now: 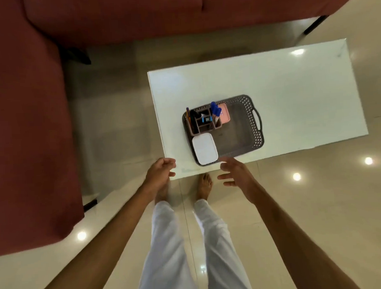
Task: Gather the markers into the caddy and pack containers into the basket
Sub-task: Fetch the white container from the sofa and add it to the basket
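- basket (247, 128) holds caddy (206, 121), white container (205, 148); pink container (225, 113) half hidden behind markers (215, 111)
- left hand (159, 173) loosely curled, empty
- right hand (236, 173) fingers spread, empty

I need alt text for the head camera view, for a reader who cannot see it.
A grey basket on a white table holds a brown caddy with blue markers, a white container and a pink container. Both empty hands, left hand and right hand, hover at the table's near edge.

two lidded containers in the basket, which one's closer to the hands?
The white container, at the basket's near corner; the pink one sits behind the caddy.
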Available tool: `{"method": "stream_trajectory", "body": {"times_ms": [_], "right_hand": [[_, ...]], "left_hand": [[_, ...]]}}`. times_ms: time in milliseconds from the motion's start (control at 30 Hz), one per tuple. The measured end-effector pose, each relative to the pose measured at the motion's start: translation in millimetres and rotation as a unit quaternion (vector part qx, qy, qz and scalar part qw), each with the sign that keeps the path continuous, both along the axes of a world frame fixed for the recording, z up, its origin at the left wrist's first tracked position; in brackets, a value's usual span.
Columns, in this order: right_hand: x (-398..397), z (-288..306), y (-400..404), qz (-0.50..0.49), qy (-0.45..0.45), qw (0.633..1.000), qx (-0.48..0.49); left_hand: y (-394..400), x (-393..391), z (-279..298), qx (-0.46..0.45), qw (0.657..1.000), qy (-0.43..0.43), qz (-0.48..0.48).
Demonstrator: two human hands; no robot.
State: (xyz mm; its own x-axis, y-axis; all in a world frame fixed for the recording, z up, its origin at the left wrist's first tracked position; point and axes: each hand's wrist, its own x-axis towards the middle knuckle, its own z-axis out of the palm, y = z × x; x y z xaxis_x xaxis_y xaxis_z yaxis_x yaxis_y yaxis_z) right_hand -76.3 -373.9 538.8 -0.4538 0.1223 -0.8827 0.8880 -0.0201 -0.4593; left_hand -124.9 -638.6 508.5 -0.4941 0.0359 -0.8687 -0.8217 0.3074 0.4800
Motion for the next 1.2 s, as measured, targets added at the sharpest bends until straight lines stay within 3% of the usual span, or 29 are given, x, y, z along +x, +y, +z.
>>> {"method": "stream_trajectory", "body": {"times_ms": [267, 500, 867, 1000, 1200], "right_hand": [[-2, 136, -36, -0.101, 0.112, 0.988, 0.003], [-9, 191, -72, -0.166, 0.157, 0.973, 0.028], [-7, 213, -47, -0.182, 0.159, 0.969, 0.061], [0, 217, -4, -0.216, 0.175, 0.959, 0.064], [16, 212, 72, -0.215, 0.191, 0.956, 0.059]], "left_hand": [[-18, -33, 129, 0.048, 0.986, 0.076, -0.139], [-44, -55, 195, 0.057, 0.975, 0.124, -0.175], [-35, -73, 214, 0.074, 0.984, 0.139, -0.086], [-1, -66, 206, 0.073, 0.99, 0.118, -0.024], [84, -52, 205, 0.085, 0.99, 0.11, -0.005]]}}
